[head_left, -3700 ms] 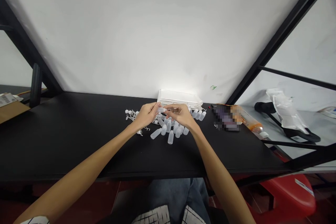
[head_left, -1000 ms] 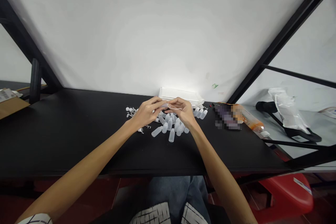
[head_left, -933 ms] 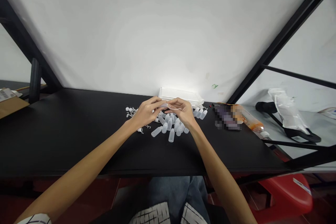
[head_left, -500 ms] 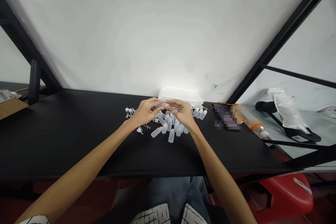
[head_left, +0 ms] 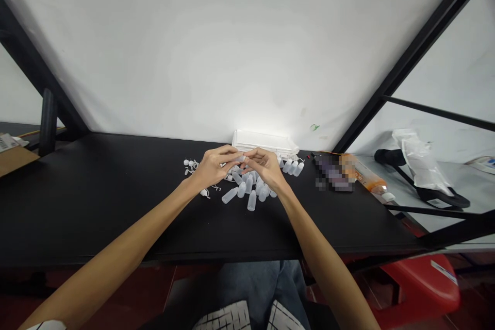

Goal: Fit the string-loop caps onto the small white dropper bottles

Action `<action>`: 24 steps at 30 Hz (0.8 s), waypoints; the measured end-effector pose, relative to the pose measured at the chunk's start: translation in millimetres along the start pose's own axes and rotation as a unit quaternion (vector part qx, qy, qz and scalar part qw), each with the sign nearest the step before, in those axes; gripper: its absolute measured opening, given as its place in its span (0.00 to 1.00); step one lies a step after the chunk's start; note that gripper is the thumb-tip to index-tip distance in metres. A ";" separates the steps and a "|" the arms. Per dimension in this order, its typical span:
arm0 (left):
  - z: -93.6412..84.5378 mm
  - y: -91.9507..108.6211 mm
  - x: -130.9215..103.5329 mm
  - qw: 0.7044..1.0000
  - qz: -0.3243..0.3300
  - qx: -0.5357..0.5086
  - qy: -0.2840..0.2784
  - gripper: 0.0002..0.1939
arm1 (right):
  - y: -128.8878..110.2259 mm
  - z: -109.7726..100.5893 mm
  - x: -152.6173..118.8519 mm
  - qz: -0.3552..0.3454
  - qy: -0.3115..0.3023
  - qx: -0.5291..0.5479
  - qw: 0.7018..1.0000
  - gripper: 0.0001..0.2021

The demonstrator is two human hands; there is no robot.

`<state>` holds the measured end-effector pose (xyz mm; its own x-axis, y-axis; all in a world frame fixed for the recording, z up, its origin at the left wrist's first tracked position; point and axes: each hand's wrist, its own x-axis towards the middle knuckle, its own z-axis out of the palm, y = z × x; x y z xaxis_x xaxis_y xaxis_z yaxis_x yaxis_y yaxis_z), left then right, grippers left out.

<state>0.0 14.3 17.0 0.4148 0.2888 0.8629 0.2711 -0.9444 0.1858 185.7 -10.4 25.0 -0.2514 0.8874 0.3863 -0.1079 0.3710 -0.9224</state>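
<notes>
L hand [head_left: 212, 167] pinches sm. bottle [head_left: 240, 158], R hand [head_left: 267, 167] fingertips closed on its end, prob. mid-fitting; next move needs steady alignment.

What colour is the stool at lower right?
The stool is red, seen best in the head view.

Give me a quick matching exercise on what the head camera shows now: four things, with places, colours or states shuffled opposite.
1. Stool
2. Paper-like stack
3. Small bottles
4. Caps

A. Frosted, clustered around the middle of the table
B. Red, at the lower right
C. Scattered, some with thin white strands
D. White, by the wall

Right pairs: 1-B, 2-D, 3-A, 4-C
</notes>
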 end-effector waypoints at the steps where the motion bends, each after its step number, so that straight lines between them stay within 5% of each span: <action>1: 0.1 -0.5 -1.0 1.000 0.013 0.007 -0.006 0.11 | 0.3 -0.2 0.1 0.005 -0.002 0.003 1.000 0.15; 6: -0.5 -0.8 -2.7 0.997 0.048 0.050 -0.026 0.14 | -0.9 -2.2 0.6 0.009 -0.011 0.003 1.000 0.15; 16: -3.6 -1.6 -0.5 0.991 -0.064 0.072 -0.094 0.14 | 6.0 -1.0 1.8 -0.037 0.026 -0.128 0.991 0.17; 24: -0.6 -3.9 -2.7 0.998 -0.012 0.056 -0.024 0.10 | 3.8 0.5 -1.2 -0.035 -0.004 -0.104 0.994 0.15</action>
<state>-2.8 17.1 14.2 0.4484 0.3205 0.8344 0.3750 -0.9148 0.1499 185.1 -10.1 21.0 -0.2583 0.8554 0.4489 0.0753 0.4811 -0.8734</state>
